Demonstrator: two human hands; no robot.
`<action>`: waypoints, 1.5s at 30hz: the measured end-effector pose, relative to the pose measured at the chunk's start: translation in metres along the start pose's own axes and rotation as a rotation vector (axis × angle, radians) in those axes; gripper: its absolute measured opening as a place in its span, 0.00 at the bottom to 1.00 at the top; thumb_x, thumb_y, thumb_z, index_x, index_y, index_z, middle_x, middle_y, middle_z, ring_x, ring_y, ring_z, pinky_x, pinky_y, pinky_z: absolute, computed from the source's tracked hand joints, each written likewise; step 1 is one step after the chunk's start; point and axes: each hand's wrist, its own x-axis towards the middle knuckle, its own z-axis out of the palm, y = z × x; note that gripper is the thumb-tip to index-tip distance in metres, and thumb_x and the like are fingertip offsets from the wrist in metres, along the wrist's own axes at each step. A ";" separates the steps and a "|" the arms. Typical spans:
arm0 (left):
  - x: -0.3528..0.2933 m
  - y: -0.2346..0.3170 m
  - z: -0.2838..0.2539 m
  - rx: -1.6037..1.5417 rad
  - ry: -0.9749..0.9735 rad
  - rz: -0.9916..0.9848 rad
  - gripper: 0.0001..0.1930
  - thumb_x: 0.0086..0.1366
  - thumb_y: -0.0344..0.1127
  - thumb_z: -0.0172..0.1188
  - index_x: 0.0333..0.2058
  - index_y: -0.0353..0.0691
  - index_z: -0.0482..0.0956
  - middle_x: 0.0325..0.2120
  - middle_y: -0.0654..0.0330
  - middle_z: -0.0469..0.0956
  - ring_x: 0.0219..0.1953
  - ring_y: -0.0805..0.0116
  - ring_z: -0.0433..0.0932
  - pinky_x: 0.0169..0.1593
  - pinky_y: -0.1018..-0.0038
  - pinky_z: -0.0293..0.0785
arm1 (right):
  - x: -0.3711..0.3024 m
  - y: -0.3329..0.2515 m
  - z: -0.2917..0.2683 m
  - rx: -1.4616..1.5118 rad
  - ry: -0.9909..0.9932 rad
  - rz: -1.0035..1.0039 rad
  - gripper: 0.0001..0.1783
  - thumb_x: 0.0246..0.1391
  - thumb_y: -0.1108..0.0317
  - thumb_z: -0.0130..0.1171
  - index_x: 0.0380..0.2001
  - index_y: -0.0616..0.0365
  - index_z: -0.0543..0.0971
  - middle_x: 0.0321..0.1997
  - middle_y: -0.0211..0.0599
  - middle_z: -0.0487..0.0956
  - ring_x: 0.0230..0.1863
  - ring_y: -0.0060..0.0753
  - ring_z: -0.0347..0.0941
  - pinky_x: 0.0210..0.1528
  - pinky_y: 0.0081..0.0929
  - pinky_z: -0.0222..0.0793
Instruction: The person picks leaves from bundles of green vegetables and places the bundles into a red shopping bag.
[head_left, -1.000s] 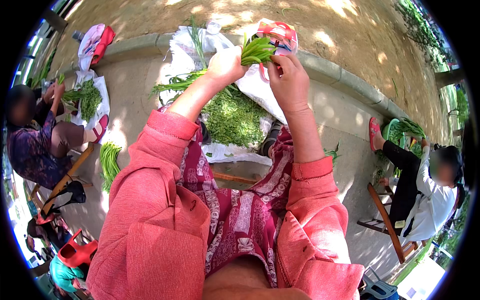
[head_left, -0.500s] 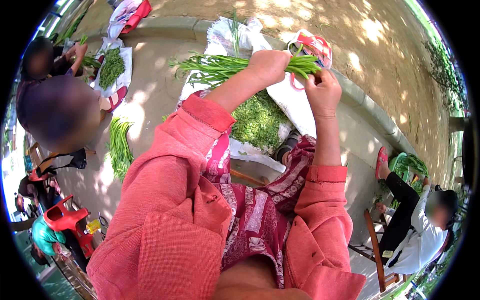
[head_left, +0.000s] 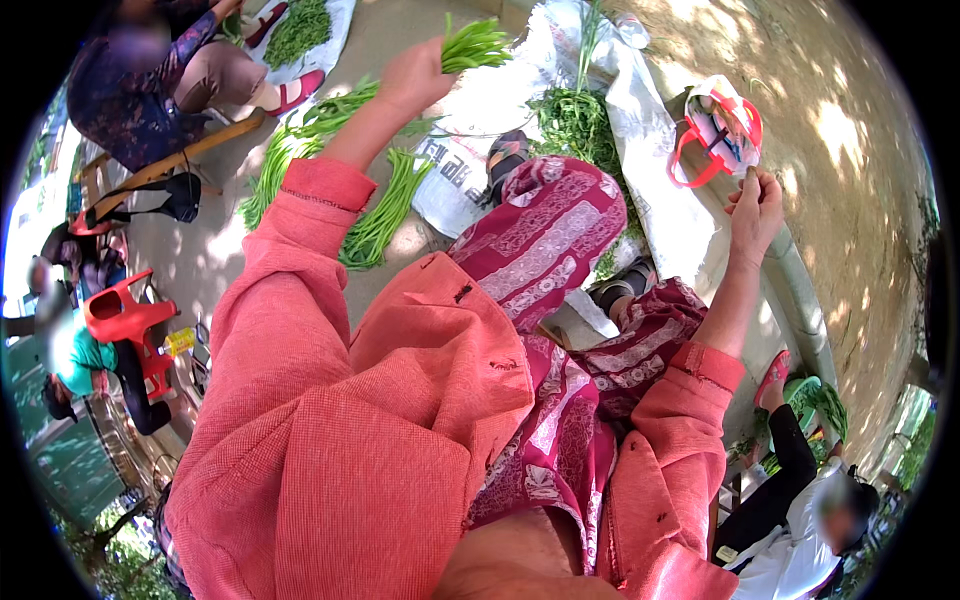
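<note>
My left hand [head_left: 414, 78] is closed round a bunch of long green stalks [head_left: 476, 46], held out at the upper left over the ground. The cut ends point right. Out to the right, my right hand [head_left: 755, 212] has its thumb and forefinger pinched together, just below a red-and-white bag [head_left: 738, 112]. Whatever is in that pinch, if anything, is too small to name. Between and beyond my knees, leafy greens [head_left: 580, 125] lie heaped on a white woven sack [head_left: 665, 190]. More bundles of green stalks [head_left: 388, 212] rest on the ground below my left hand.
A person [head_left: 150, 100] sits on a wooden seat at the upper left, near greens on a white sheet [head_left: 335, 35]. Another person [head_left: 810, 530] sits at the lower right by a green basin [head_left: 803, 398]. A red plastic stool [head_left: 130, 315] stands left. A stone curb [head_left: 800, 290] runs along the right.
My left hand has carried the bunch up and to the left, away from my right hand. My right hand has let go of it and moved right. The view has turned.
</note>
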 end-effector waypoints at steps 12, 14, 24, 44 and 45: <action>-0.236 -0.137 -0.007 0.278 -0.240 -0.704 0.15 0.49 0.41 0.59 0.34 0.41 0.76 0.26 0.45 0.77 0.31 0.46 0.76 0.35 0.58 0.72 | 0.005 0.005 0.009 0.003 -0.066 -0.056 0.14 0.59 0.61 0.45 0.34 0.64 0.69 0.25 0.35 0.71 0.19 0.21 0.68 0.18 0.18 0.67; -0.283 -0.154 0.011 0.013 -0.151 -0.679 0.15 0.48 0.40 0.59 0.35 0.40 0.77 0.26 0.45 0.77 0.32 0.46 0.76 0.36 0.59 0.71 | 0.003 0.000 0.015 0.002 -0.080 -0.046 0.15 0.59 0.61 0.44 0.34 0.65 0.69 0.25 0.36 0.72 0.19 0.22 0.69 0.19 0.19 0.68; -0.369 -0.095 0.097 -0.307 -0.403 -0.929 0.17 0.44 0.44 0.61 0.32 0.39 0.78 0.26 0.43 0.76 0.32 0.46 0.76 0.35 0.60 0.70 | 0.005 0.007 0.014 0.003 -0.081 -0.033 0.19 0.59 0.54 0.44 0.29 0.62 0.68 0.20 0.33 0.70 0.18 0.23 0.68 0.20 0.21 0.67; -0.372 -0.180 0.117 -0.238 -0.476 -1.058 0.19 0.43 0.43 0.63 0.25 0.28 0.77 0.26 0.38 0.76 0.31 0.43 0.76 0.35 0.58 0.72 | 0.004 0.007 0.024 -0.102 -0.208 -0.035 0.12 0.55 0.66 0.53 0.41 0.61 0.74 0.28 0.28 0.74 0.22 0.14 0.67 0.23 0.14 0.66; -0.375 -0.180 0.108 -0.148 -0.491 -1.098 0.20 0.43 0.44 0.63 0.25 0.28 0.78 0.26 0.38 0.76 0.31 0.43 0.76 0.35 0.58 0.72 | 0.004 0.007 0.024 -0.088 -0.208 -0.024 0.12 0.55 0.66 0.53 0.41 0.61 0.74 0.28 0.27 0.74 0.23 0.14 0.67 0.24 0.14 0.66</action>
